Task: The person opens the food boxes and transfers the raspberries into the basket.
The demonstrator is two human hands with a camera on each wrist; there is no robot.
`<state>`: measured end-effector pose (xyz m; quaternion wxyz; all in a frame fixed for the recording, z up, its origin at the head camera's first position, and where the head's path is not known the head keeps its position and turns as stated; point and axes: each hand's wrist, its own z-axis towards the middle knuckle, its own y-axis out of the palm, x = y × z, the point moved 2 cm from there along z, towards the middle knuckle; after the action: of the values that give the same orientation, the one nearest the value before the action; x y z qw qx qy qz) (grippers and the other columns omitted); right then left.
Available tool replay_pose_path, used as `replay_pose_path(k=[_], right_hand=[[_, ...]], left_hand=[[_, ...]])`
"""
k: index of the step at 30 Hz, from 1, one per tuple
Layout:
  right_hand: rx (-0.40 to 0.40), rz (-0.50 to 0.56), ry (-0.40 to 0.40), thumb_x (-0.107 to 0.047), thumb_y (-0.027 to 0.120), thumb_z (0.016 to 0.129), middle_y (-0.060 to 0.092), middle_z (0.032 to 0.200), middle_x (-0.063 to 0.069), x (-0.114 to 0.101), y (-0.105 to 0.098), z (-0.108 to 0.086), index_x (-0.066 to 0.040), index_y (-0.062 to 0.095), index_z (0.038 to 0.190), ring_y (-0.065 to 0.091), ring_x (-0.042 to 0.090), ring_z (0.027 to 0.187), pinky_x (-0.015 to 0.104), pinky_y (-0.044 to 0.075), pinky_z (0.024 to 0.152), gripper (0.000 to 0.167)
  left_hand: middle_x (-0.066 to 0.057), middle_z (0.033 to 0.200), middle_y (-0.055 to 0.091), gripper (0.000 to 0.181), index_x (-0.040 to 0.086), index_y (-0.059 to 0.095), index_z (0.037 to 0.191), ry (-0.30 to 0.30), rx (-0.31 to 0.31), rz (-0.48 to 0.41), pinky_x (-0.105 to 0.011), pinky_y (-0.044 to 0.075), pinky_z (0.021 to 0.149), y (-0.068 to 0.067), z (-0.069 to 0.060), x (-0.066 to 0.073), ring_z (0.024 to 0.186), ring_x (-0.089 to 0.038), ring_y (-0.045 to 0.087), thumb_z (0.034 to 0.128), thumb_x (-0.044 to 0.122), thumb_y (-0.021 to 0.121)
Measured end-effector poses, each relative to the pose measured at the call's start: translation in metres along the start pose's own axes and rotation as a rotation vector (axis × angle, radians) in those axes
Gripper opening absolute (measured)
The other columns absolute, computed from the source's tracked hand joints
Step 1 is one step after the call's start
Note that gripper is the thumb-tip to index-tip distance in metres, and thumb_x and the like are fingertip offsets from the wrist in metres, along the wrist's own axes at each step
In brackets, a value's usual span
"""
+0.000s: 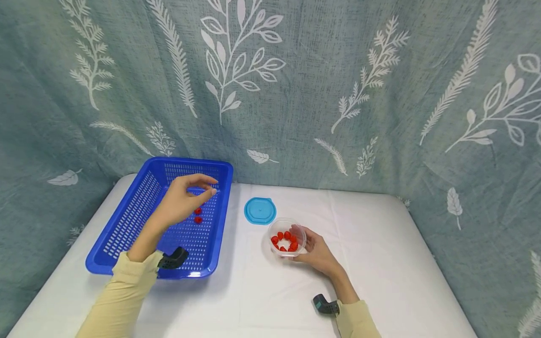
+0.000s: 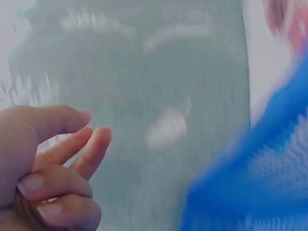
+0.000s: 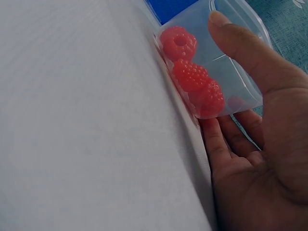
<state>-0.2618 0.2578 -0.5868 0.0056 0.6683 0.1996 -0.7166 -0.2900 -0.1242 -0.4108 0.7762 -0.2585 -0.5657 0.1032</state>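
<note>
My left hand (image 1: 181, 201) hovers over the blue plastic basket (image 1: 224, 220), thumb and fingertips bent toward each other with a gap and no object visible between them. Two red raspberries (image 1: 198, 219) show on the basket floor beneath it. With thumb on one side and fingers at the other, my right hand (image 1: 320, 255) grips a small clear plastic container (image 3: 233, 55) on the table. Several raspberries (image 3: 190, 74) lie inside it, arranged around its bottom. In the left wrist view, blur covers the basket, and some fingers are curled toward the palm.
A light blue lid (image 1: 259, 211) lies flat on the white tablecloth (image 1: 372, 234), just behind the container and right of the basket. Green fabric with white leaf prints (image 1: 296, 94) hangs behind the table and along its sides.
</note>
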Motion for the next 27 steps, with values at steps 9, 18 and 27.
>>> replay_pose_path(k=[9, 18, 27], right_hand=[[0.003, -0.003, 0.007, -0.005, 0.090, 0.074, 0.053, 0.151, 0.009, 0.000, -0.001, -0.001, -0.012, 0.049, 0.149, 0.044, 0.027, 0.145, 0.025, 0.038, 0.110, 0.086], [-0.004, 0.017, -0.037, -0.003, 0.089, 0.075, 0.050, 0.152, 0.015, 0.002, -0.001, 0.001, -0.005, 0.047, 0.149, 0.043, 0.033, 0.144, 0.026, 0.038, 0.112, 0.085], [-0.024, 0.036, -0.053, -0.001, 0.088, 0.074, 0.048, 0.153, 0.016, 0.002, -0.002, 0.000, -0.006, 0.046, 0.150, 0.042, 0.033, 0.145, 0.025, 0.038, 0.111, 0.087]], left_hand=[[-0.009, 0.104, 0.073, 0.027, 0.007, 0.069, 0.123, 0.042, -0.088, -0.266, -0.026, 0.047, 0.064, 0.103, -0.024, 0.041, 0.088, -0.014, 0.063, 0.0975, 0.017, 0.069], [-0.014, 0.106, 0.073, 0.033, 0.003, 0.063, 0.128, -0.077, -0.159, -0.344, -0.031, 0.053, 0.085, 0.195, -0.026, 0.013, 0.113, -0.027, 0.063, 0.0985, 0.017, 0.063], [-0.008, 0.101, 0.073, 0.032, -0.002, 0.065, 0.126, -0.033, -0.115, -0.117, -0.029, 0.053, 0.078, 0.228, -0.014, -0.004, 0.090, -0.020, 0.064, 0.0957, 0.009, 0.060]])
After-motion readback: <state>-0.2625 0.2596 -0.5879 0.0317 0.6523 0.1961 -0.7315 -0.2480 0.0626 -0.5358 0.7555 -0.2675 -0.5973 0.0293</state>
